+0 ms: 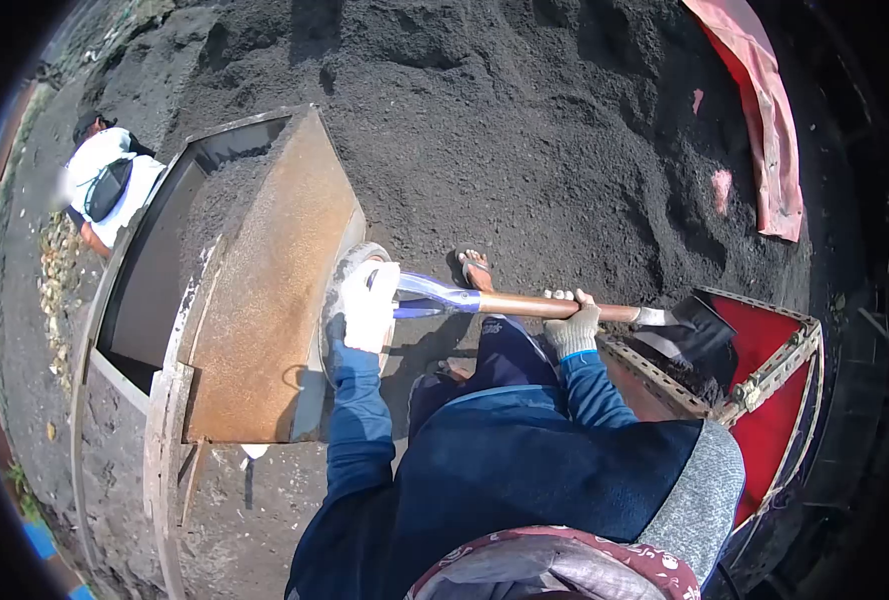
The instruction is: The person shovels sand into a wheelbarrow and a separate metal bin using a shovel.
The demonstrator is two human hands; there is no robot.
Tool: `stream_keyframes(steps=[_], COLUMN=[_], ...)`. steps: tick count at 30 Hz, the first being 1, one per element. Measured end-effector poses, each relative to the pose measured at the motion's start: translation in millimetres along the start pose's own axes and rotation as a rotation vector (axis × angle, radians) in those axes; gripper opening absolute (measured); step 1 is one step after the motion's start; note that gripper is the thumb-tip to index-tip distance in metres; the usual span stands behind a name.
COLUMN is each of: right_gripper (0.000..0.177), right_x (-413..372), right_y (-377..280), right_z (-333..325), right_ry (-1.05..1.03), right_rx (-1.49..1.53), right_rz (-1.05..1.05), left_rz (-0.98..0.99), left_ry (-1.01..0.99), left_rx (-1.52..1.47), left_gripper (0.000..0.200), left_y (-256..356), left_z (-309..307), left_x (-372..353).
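Observation:
A shovel [525, 305] lies nearly level across the front of my body. My left hand [370, 305], in a white glove, is closed at its blue forked handle end, close beside a wheel [340, 290]. Gloved as well, my right hand [573, 328] wraps round the wooden shaft near the metal socket. The dark blade [705, 328] is over a red-lined, box-like frame [765, 345] with perforated metal edging, and dark sand shows below the blade.
A rusty wheelbarrow-like cart [265, 290], partly filled with dark sand, stands at left. Beyond it a person in white [115, 185] bends down. Dark sand [505, 130] is heaped ahead. A pinkish-red sheet [765, 120] lies at upper right. A sandaled foot [475, 268] is near the shaft.

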State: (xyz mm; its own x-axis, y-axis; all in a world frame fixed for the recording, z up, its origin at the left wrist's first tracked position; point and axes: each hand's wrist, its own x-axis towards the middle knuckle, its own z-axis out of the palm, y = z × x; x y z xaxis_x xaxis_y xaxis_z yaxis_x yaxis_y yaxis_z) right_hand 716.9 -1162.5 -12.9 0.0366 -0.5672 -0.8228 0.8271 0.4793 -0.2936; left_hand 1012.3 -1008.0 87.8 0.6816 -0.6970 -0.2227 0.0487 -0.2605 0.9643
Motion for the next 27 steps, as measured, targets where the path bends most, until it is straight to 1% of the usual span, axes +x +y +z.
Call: stream_keyframes(steps=[1, 2, 3, 5, 6, 7, 8, 9, 10, 11, 12, 13, 14, 15, 16, 17, 18, 19, 20, 21, 22, 23, 24, 25, 26, 27], right_gripper=[0.015, 0.016, 0.017, 0.019, 0.017, 0.016, 0.016, 0.013, 0.013, 0.011, 0.009, 0.01, 0.01, 0.013, 0.014, 0.018, 0.021, 0.025, 0.031, 0.038, 0.044, 0.041, 0.042, 0.042, 0.041, 0.041], right_x=[-7.2, 12.4, 24.8, 51.2, 81.5, 96.6, 111.9, 124.7, 123.9, 123.4, 131.9, 102.6, 72.5, 69.3, 68.2, 66.4, 76.9, 101.3, 134.4, 181.7, 242.3, 313.0, 359.3, 446.3, 429.9, 402.2], right_y=[-5.3, -3.3, 7.7, 33.3, 52.2, 75.1, 108.0, 133.0, 163.6, 192.1, 226.5, 243.7, 251.9, 276.3, 291.5, 306.1, 320.0, 332.5, 345.5, 361.1, 371.4, 371.5, 364.0, 393.3, 380.8, 359.9], right_z=[10.2, 5.7, 7.7, 15.1, 5.3, 6.0, 8.0, -0.6, -5.3, -18.9, -43.0, -39.0, -42.5, -58.8, -70.4, -79.8, -84.4, -68.2, -49.5, -23.9, 17.7, 76.3, 118.0, 99.7, 126.1, 137.2], right_ry=[0.057, 0.004, -0.011, -0.03, -0.103, -0.124, -0.041, -0.02, 0.01, 0.004, -0.005, 0.085, 0.007, 0.06, 0.053, 0.039, 0.03, 0.025, 0.025, 0.034, 0.051, 0.101, 0.104, 0.096, 0.091, 0.106], right_rx=[-0.037, -0.034, -0.105, -0.249, -0.326, -0.43, -0.562, -0.745, -0.848, -0.946, -1.096, -1.165, -1.191, -1.212, -1.259, -1.304, -1.346, -1.415, -1.518, -1.625, -1.685, -1.678, -1.517, -1.45, -1.419, -1.386], right_rz=[-0.009, 0.027, 0.062, 0.134, 0.251, 0.349, 0.328, 0.376, 0.413, 0.455, 0.529, 0.613, 0.677, 0.755, 0.848, 0.943, 0.98, 0.931, 0.795, 0.624, 0.514, 0.505, 0.482, 0.466, 0.444, 0.428], left_rz=[-0.026, -0.037, -0.172, -0.274, -0.372, -0.348, -0.512, -0.637, -0.748, -0.786, -0.897, -0.936, -0.972, -1.028, -1.012, -0.934, -0.861, -0.887, -0.869, -0.84, -0.794, -0.747, -0.659, -0.622, -0.606, -0.606], left_ry=[-0.052, -0.03, -0.04, -0.059, 0.016, 0.008, 0.329, 0.463, 0.613, 0.62, 0.745, 1.031, 1.088, 1.106, 1.395, 1.274, 1.148, 1.439, 1.313, 1.195, 1.089, 1.125, 1.058, 1.023, 0.977, 0.926], left_rx=[-0.001, -0.006, -0.155, -0.422, -0.467, -0.336, -0.568, -0.625, -0.686, -0.863, -0.793, -0.777, -0.796, -0.917, -0.679, -0.788, -0.89, -0.583, -0.502, -0.418, -0.448, -0.366, -0.43, -0.362, -0.432, -0.493], left_gripper=[0.02, 0.019, 0.02, 0.024, 0.027, 0.03, 0.031, 0.035, 0.039, 0.043, 0.048, 0.051, 0.049, 0.048, 0.048, 0.05, 0.053, 0.054, 0.054, 0.054, 0.052, 0.051, 0.049, 0.051, 0.051, 0.051], left_y=[2.0, -14.5, -26.1, -57.4, -75.3, -117.4, -132.3, -150.4, -168.0, -174.0, -139.8, -135.6, -159.1, -191.9, -182.4, -169.0, -156.6, -158.4, -171.4, -186.2, -182.7, -190.4, -178.7, -220.5, -208.0, -191.2], left_z=[-2.2, -6.9, -15.8, -34.2, -37.8, -45.5, -37.5, -34.2, -30.7, -28.3, -19.7, -9.1, -20.8, -33.9, -26.5, -31.3, -36.4, -24.5, -23.6, -23.1, -8.8, 11.5, 35.1, 33.7, 39.3, 46.8], left_x=[-15.6, -30.9, -47.2, -84.0, -105.7, -128.9, -151.9, -178.4, -204.7, -230.9, -245.8, -256.0, -289.7, -331.4, -330.7, -324.4, -319.1, -279.7, -228.4, -177.8, -84.4, 5.1, 72.2, 95.7, 108.9, 107.8])
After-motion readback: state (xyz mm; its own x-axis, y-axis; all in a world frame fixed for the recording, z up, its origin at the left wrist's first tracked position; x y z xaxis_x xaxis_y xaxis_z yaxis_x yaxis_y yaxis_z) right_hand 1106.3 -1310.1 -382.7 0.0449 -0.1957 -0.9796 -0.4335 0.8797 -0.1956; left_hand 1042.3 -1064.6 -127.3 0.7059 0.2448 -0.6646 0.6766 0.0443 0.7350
